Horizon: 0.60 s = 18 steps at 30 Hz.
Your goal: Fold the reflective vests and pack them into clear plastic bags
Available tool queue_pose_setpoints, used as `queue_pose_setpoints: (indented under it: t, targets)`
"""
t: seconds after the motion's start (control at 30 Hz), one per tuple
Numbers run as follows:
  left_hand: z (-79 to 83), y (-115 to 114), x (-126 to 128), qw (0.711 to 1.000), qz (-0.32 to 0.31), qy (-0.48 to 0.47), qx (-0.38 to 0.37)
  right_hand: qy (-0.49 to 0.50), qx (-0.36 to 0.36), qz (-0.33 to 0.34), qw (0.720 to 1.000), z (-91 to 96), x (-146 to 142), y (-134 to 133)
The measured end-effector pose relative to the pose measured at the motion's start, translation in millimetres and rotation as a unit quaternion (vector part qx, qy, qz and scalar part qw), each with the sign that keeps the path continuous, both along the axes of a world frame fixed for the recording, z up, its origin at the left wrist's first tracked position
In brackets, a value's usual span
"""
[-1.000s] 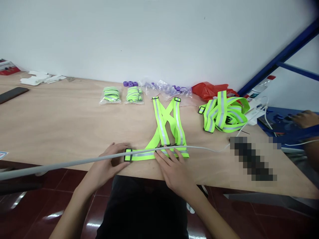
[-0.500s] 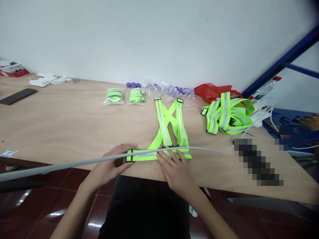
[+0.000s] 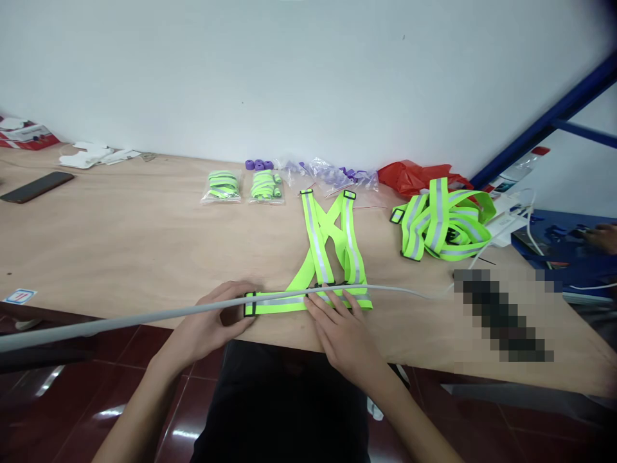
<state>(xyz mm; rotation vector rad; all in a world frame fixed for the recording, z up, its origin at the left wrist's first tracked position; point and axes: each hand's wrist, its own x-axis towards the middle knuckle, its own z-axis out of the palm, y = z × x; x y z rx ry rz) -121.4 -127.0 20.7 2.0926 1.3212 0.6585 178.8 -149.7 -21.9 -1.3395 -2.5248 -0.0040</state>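
Note:
A neon-yellow reflective vest (image 3: 313,235) made of elastic straps lies flat on the table, its shoulder straps crossed and pointing away from me. Along the near edge runs its waist strap (image 3: 282,305). My left hand (image 3: 218,315) curves around the black buckle (image 3: 249,304) at that strap's left end, thumb below and fingers above, spread apart. Flat on the right part of the waist strap rests my right hand (image 3: 343,328), fingers extended and pressing near the black slider where the straps meet. A grey cable passes in front of both hands.
Two clear bags (image 3: 223,186) of folded straps stand behind, beside purple rolls (image 3: 259,165) and crumpled plastic. To the right are a heap of reflective straps (image 3: 443,222), a red bag (image 3: 417,177), a bottle (image 3: 518,170) and a pixelated area. A phone (image 3: 37,187) lies far left.

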Motion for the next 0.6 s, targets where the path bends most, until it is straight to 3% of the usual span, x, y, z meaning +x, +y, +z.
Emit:
queue_pose_setpoints:
  t: [0.23,0.4,0.5,0.6]
  targets:
    - [2.3,8,-12,0.996,-0.032,0.083,0.022,-0.004,-0.003,0.010,1.000,4.2,0,0]
    - [22.7,16,-11,0.992,-0.077,0.097,-0.009,0.014,0.000,0.014,1.000,3.1,-1,0]
    - [34.6,16,-5,0.995,-0.057,0.071,-0.031,0.000,-0.001,0.015,1.000,3.6,-2,-1]
    - [31.9,11,1,0.999,-0.032,0.001,-0.025,0.001,0.000,0.013,1.000,4.7,-2,-1]
